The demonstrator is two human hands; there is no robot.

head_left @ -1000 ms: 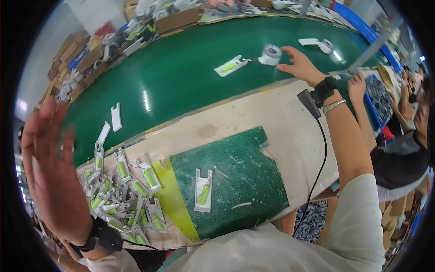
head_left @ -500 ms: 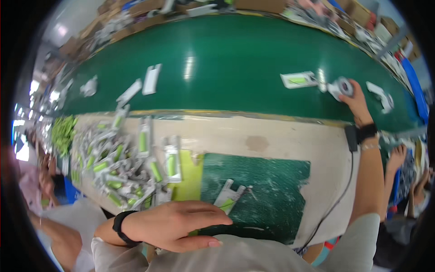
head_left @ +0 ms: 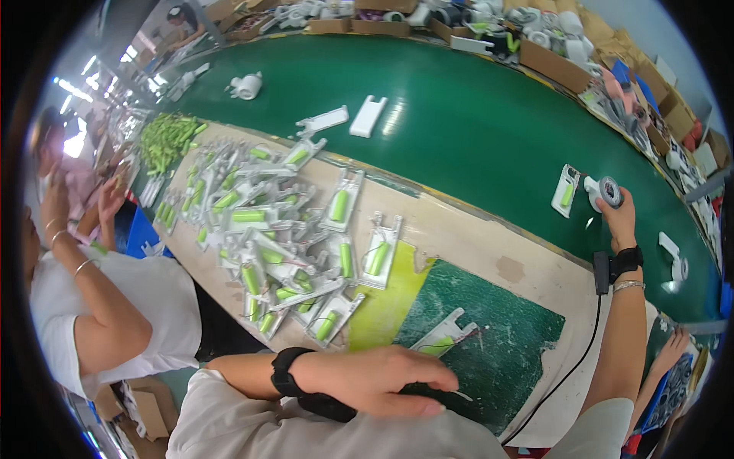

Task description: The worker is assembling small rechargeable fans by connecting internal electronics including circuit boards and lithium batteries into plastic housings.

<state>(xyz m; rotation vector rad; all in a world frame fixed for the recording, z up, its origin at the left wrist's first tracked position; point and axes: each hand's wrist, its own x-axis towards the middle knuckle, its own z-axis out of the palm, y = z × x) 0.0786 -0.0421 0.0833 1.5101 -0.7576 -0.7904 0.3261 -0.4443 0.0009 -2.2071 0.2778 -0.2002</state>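
At the right, over the green conveyor belt [head_left: 459, 145], my right hand [head_left: 622, 222] is closed on a white part with a round grey head [head_left: 607, 192]. Just left of that part lies a white housing with a green battery cell [head_left: 566, 190]. My left hand [head_left: 378, 379] hovers at the near edge of the table, fingers stretched and thumb apart, holding nothing. Beyond its fingers, another white housing with a green cell and thin wires [head_left: 445, 334] lies on the scratched green mat [head_left: 497, 321]; its near end is partly hidden by the hand.
A heap of battery-fitted white housings [head_left: 260, 229] covers the table's left side, with loose green cells [head_left: 168, 141] behind it. Two white covers [head_left: 368, 117] ride the belt. A black cable [head_left: 569, 367] runs from my right wrist. A co-worker [head_left: 115, 306] sits at left.
My view has swung left, so the table and belt appear tilted and shifted right. My right hand keeps hold of the round-headed part; my left hand stays empty.
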